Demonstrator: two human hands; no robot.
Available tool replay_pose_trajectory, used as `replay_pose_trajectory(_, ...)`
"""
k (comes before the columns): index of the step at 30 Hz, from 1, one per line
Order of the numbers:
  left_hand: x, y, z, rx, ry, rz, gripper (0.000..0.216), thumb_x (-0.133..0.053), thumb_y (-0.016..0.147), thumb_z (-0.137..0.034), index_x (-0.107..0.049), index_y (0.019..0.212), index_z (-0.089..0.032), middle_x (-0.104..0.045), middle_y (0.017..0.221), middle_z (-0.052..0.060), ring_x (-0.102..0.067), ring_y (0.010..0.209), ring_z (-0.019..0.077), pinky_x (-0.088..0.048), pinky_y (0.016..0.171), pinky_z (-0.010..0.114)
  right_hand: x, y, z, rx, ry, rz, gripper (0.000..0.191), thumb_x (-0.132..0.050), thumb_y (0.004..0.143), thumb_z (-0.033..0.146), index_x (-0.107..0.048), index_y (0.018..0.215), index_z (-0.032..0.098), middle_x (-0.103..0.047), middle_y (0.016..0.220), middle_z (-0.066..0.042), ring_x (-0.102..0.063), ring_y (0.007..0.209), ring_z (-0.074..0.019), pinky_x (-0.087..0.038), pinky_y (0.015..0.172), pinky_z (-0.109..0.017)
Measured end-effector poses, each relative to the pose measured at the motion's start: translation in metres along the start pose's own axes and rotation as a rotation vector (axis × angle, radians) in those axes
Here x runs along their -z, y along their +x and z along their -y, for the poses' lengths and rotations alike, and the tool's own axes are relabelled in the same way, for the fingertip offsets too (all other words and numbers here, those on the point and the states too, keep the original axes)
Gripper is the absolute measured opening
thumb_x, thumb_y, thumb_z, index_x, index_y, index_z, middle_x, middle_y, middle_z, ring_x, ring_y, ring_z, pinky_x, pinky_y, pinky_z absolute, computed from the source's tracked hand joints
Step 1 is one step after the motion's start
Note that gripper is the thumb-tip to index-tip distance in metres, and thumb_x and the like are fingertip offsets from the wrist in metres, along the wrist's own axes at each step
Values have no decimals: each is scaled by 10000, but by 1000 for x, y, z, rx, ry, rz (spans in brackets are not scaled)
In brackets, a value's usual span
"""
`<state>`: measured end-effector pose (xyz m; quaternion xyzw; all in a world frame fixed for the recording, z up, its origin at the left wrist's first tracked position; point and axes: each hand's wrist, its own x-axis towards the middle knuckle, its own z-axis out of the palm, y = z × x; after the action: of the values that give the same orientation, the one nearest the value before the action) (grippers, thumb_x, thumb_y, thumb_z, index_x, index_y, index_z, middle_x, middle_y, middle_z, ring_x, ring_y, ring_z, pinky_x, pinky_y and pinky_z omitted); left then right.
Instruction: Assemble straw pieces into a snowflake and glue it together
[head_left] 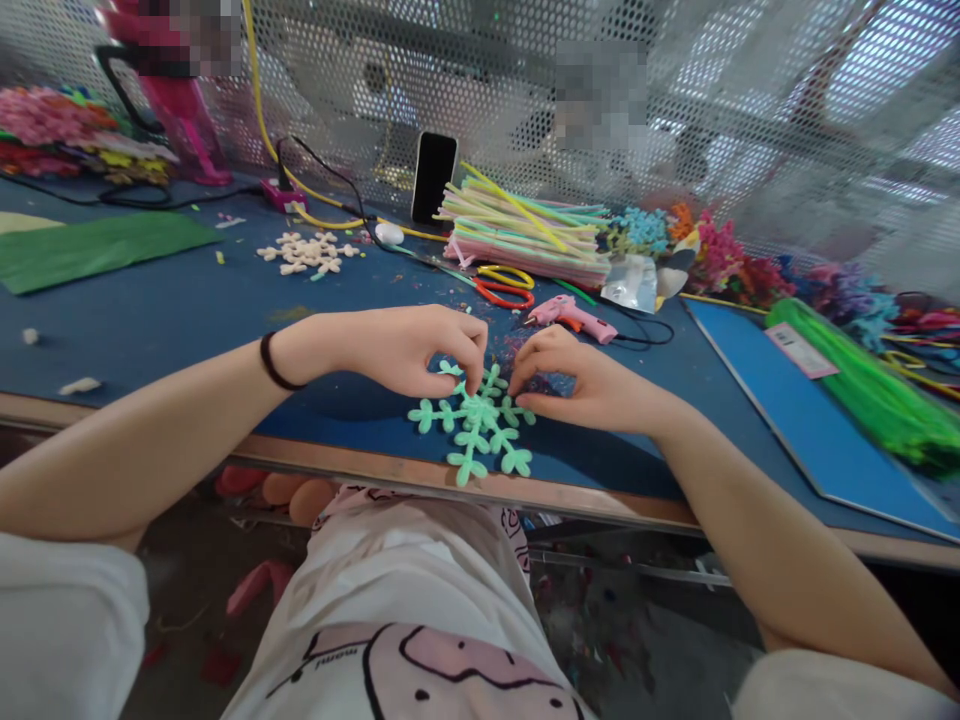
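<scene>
A mint-green pipe-cleaner snowflake (475,428) lies flat near the front edge of the blue table (187,310). My left hand (409,347) pinches one of its upper branches with thumb and fingers closed. My right hand (581,380) pinches a neighbouring branch on the snowflake's upper right side. Both hands rest on the table surface, fingertips almost meeting over the snowflake's top. A black band sits on my left wrist.
A pink glue gun (571,317), red and yellow scissors (504,285), a bundle of pastel pipe cleaners (525,235), a phone (433,178) and a white snowflake (309,252) lie behind. Green pipe cleaners (870,390) on a blue sheet (795,420) sit right. Green sheet (90,248) left.
</scene>
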<state>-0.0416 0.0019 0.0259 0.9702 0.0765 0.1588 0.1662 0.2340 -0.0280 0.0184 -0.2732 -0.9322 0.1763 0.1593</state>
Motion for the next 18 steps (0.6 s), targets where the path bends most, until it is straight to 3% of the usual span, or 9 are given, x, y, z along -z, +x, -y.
replay_pose_trajectory(10, -2, 0, -1, 2, -33, 34, 181, -634, 869, -134, -774, 954, -212, -662, 894, 49, -634, 828, 127, -475, 796, 196, -12, 2, 8, 57, 71, 39, 103, -716, 900, 304, -759, 881, 213, -679, 940, -76, -524, 1032, -231, -437, 964, -404)
replay_pose_trajectory(18, -10, 1, 0, -48, -21, 44, 205, -660, 878, -155, -818, 945, -268, -675, 852, 42, -632, 773, 122, -465, 748, 200, -15, 4, 7, 105, 33, 18, 86, -724, 891, 275, -735, 946, 209, -693, 953, -68, -542, 1003, -227, -425, 956, -404)
